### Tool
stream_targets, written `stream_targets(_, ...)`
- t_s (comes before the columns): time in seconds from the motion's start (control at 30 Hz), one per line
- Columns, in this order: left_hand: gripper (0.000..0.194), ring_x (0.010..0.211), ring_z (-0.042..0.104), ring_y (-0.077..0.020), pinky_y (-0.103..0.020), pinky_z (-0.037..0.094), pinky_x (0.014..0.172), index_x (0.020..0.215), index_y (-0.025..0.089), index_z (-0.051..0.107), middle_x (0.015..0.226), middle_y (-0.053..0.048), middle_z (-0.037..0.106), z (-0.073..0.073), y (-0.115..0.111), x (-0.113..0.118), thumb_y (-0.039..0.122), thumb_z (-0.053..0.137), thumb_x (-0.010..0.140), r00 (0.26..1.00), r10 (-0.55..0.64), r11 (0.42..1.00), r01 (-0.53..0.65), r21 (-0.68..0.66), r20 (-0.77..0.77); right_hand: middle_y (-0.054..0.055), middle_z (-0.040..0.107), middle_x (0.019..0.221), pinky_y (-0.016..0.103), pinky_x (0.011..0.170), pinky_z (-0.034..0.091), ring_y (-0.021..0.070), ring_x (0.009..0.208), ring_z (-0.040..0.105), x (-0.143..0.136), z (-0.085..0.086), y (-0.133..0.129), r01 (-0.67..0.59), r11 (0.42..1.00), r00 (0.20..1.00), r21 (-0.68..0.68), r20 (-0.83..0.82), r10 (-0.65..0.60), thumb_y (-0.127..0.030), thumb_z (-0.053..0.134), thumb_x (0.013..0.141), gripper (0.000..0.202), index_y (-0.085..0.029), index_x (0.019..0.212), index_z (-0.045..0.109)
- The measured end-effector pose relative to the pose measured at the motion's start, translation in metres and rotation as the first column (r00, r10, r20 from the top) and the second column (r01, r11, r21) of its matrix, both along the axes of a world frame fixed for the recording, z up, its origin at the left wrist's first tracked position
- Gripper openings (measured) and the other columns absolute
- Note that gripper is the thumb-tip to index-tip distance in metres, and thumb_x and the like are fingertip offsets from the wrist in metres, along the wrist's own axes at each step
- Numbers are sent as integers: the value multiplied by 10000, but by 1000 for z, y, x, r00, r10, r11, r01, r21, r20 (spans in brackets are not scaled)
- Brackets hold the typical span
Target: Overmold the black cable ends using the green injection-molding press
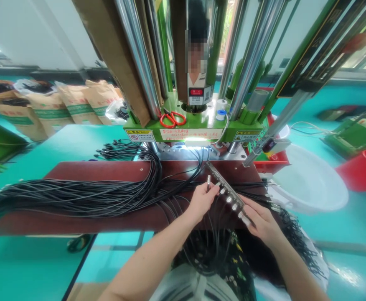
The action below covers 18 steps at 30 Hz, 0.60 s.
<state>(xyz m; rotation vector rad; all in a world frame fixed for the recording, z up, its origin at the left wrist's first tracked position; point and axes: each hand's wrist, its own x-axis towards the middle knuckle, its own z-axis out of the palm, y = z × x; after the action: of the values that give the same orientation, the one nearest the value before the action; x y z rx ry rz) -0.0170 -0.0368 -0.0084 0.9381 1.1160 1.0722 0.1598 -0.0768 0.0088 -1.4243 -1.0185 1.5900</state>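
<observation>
My right hand (261, 218) grips the near end of a dark metal bar (222, 180), which slants across the front of the machine. Several silvery connectors (230, 200) sit in a row along its near-left side, with black cables hanging from them towards my lap. Close to the bar's middle, my left hand (202, 201) pinches a small silvery cable connector (208, 180) between thumb and fingers. A long bundle of black cables (85, 196) lies on the brown board (70, 223) to the left.
Ahead rises a green press (198, 119) with steel columns and a lit lower gap. Red-handled scissors (173, 119) lie on its ledge. More cable ends (298, 240) hang at the right. A white tub (311, 177), red bucket (363, 171) and filled paper sacks (51, 113) stand around.
</observation>
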Motion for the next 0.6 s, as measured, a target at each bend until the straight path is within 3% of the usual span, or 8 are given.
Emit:
stream_targets(0.37,321,310,216,-25,-164,168,310,623,163,494,379,96,285,-3,-1,-2,463,558,719,1000,22,999,-21,-35,21,11,520,519,164,298,225,52,375,326,9,-16,4,-77,995,996,65,45,74,-487,617,711,603,-140,1199,545)
stream_targets(0.6,316,314,219,-25,-165,184,312,606,162,483,379,94,297,-2,-2,-2,447,556,721,999,31,999,-31,-16,-19,45,591,623,201,341,321,74,394,388,11,-14,5,-176,974,976,141,152,154,-484,541,770,570,-137,1222,527)
